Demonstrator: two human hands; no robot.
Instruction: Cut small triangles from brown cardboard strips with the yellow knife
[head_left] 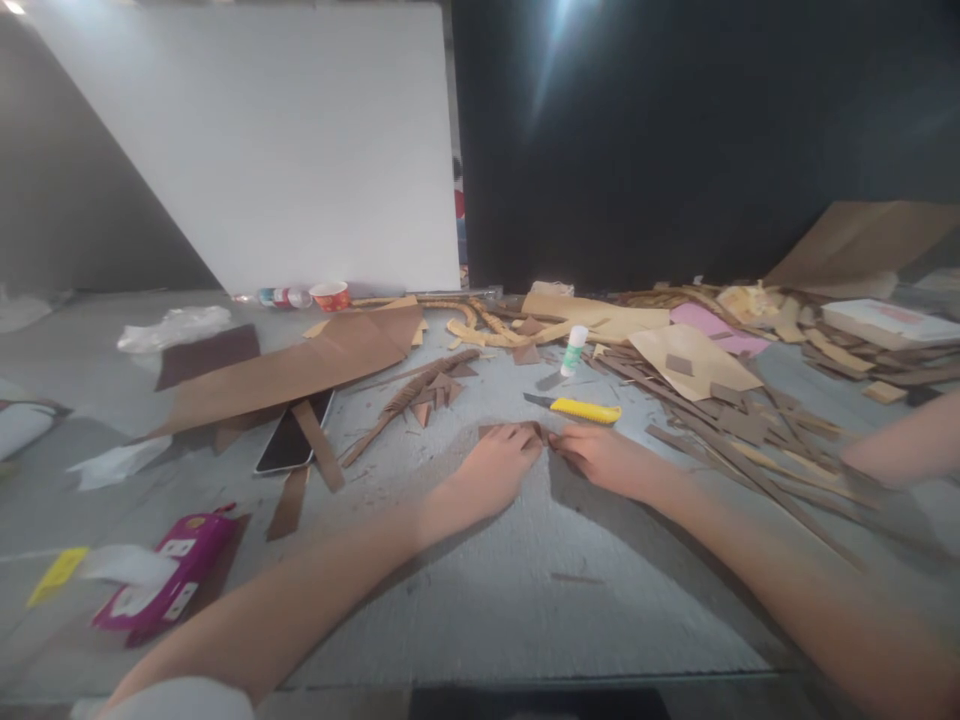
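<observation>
My left hand (496,466) and my right hand (606,459) meet at the middle of the grey floor. Both pinch a small brown cardboard piece (508,431) that lies flat between them, fingers curled over its edges. Just beyond the hands lies a yellow utility knife (583,409) with its blade out to the left. A white glue stick (574,350) with a green label stands upright behind the knife. A small pile of cut brown cardboard bits (427,390) sits to the left of the knife.
A big brown cardboard sheet (300,365) partly covers a black phone (289,443) at left. A magenta packet (169,580) lies near left. Cardboard strips and scraps (750,420) spread at right, where another person's arm (904,450) enters. White board (255,140) and dark wall stand behind.
</observation>
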